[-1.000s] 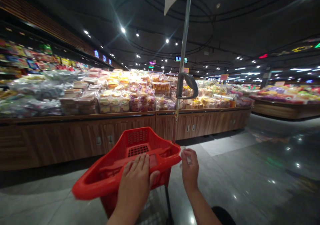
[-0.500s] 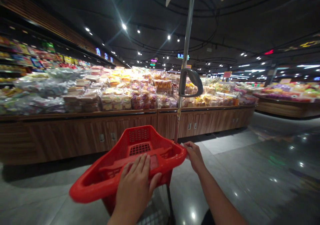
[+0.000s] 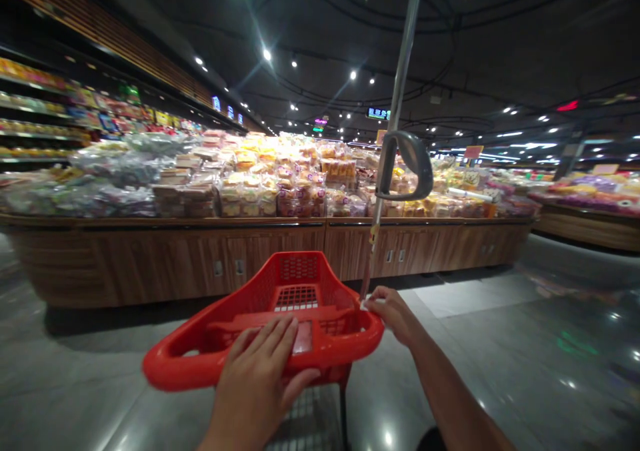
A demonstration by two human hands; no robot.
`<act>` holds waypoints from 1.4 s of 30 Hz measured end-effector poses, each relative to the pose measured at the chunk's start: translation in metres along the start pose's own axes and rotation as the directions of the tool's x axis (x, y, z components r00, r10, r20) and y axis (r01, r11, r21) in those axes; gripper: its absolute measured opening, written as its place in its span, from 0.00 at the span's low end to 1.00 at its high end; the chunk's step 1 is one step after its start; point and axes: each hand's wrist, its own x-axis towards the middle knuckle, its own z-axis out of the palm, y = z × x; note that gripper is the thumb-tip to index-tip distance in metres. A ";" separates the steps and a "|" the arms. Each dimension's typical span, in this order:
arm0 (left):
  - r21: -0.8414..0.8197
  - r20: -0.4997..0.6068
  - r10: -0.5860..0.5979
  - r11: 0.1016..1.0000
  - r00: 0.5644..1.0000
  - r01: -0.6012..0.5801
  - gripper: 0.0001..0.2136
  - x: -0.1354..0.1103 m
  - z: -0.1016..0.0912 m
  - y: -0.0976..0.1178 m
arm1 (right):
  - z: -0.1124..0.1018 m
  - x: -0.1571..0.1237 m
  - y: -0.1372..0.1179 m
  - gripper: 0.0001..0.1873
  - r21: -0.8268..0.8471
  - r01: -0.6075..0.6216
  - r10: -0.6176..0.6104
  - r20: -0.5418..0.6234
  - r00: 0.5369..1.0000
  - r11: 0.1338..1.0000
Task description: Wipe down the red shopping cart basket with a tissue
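Note:
A red plastic shopping basket (image 3: 200,351) on a cart stands right in front of me. My left hand (image 3: 257,377) lies on its near rim, fingers over the top and thumb under the edge, gripping it. My right hand (image 3: 395,312) is closed at the basket's right corner, where a metal pole (image 3: 400,84) rises from the cart. A small white bit shows at its fingertips; I cannot make out what it is. A grey loop handle (image 3: 413,164) hangs on the pole at mid height.
A long wooden display counter (image 3: 175,257) piled with wrapped baked goods (image 3: 260,184) runs across ahead of the basket. Stocked shelves (image 3: 50,104) line the left wall. Another produce stand (image 3: 590,211) is at the far right. Glossy grey floor (image 3: 525,344) spreads to the right.
My right hand moved from beside the basket up to its right corner at the pole's foot. The basket and view shifted slightly right. My left hand stayed on the rim.

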 end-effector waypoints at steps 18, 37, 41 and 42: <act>-0.127 0.105 0.025 0.992 0.994 -0.012 0.31 -0.005 -0.010 -0.043 | 0.017 -0.056 -0.007 0.12 -0.198 0.093 -0.110 -0.074 0.991 0.976; -0.490 0.034 0.127 0.867 0.991 -0.094 0.22 0.005 -0.026 0.013 | 0.092 -0.111 0.030 0.13 -0.291 0.775 -0.827 -0.152 0.542 0.561; -0.584 0.012 0.034 0.812 0.999 -0.020 0.25 0.020 -0.015 0.050 | 0.094 -0.108 0.026 0.11 -0.305 0.819 -0.866 -0.039 0.498 0.485; -0.578 0.031 0.007 0.816 0.999 0.013 0.25 0.023 -0.013 0.055 | 0.092 -0.106 0.028 0.11 -0.286 0.806 -0.850 -0.064 0.523 0.518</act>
